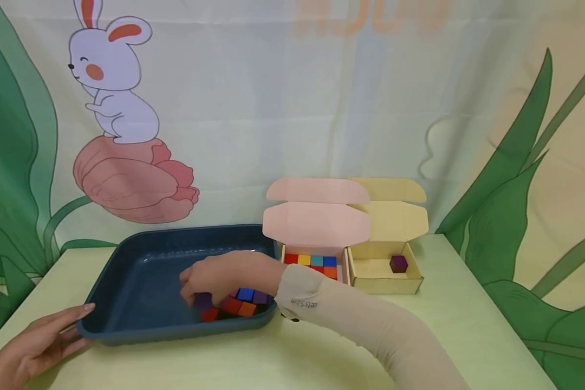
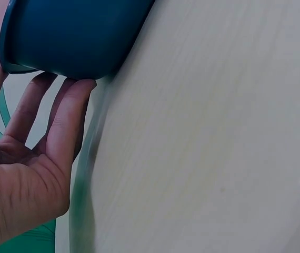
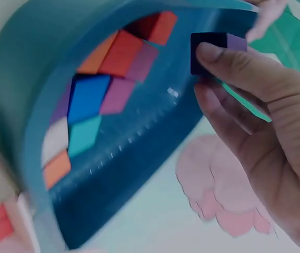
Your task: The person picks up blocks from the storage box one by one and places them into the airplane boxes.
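Note:
My right hand (image 1: pixel 219 279) is over the right part of a dark blue tray (image 1: pixel 146 331). It pinches a dark purple cube (image 3: pixel 209 52) between thumb and fingers, above the loose blocks. Below it, several coloured blocks lie along the tray's side, among them a blue block (image 3: pixel 88 99), a teal block (image 3: pixel 84 135) and an orange block (image 1: pixel 247 309). At the tray's near left corner, my left hand (image 1: pixel 41 338) holds the edge. One fingertip lies at the rim and the thumb (image 2: pixel 68 113) touches the outer wall lower down.
Right of the tray stands an open pink box (image 1: pixel 317 223) with red, yellow, teal, blue and orange blocks in rows. Against it is an open yellow box (image 1: pixel 385 285) holding one purple cube (image 1: pixel 398 264). A printed curtain (image 1: pixel 292 108) hangs behind the table (image 1: pixel 351 346).

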Available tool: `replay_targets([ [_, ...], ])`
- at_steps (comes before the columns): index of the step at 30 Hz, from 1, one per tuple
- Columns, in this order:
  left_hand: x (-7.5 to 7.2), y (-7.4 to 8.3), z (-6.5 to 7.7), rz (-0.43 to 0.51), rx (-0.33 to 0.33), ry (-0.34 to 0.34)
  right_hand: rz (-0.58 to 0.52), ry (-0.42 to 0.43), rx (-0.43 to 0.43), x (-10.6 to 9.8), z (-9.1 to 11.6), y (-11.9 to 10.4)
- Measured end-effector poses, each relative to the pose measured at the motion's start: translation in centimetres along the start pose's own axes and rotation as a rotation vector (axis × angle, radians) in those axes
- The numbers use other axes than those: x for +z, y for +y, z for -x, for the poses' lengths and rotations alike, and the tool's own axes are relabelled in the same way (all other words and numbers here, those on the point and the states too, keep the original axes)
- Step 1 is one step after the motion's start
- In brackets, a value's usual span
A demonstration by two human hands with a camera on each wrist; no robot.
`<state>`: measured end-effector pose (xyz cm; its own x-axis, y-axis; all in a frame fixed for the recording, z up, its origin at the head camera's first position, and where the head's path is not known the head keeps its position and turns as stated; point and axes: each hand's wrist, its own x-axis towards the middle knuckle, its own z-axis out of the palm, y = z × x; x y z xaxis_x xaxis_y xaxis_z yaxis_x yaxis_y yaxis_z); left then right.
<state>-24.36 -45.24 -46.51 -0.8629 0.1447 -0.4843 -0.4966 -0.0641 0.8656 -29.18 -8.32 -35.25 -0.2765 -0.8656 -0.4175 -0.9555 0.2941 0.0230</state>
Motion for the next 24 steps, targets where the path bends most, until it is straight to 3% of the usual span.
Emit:
replay_targets([
  [7,-0.1,0.1,0.0,-0.005,-0.001,-0.002,0.03,0.055,0.077,0.8,6.1,1.7],
  [19,-0.1,0.0,0.0,0.0,0.009,-0.006,-0.127,0.172,0.271,7.2,19.1,6.2],
  [24,0.0,0.1,0.0,0.011,0.007,-0.02,-0.186,0.196,0.303,9.8,23.6,7.5],
])
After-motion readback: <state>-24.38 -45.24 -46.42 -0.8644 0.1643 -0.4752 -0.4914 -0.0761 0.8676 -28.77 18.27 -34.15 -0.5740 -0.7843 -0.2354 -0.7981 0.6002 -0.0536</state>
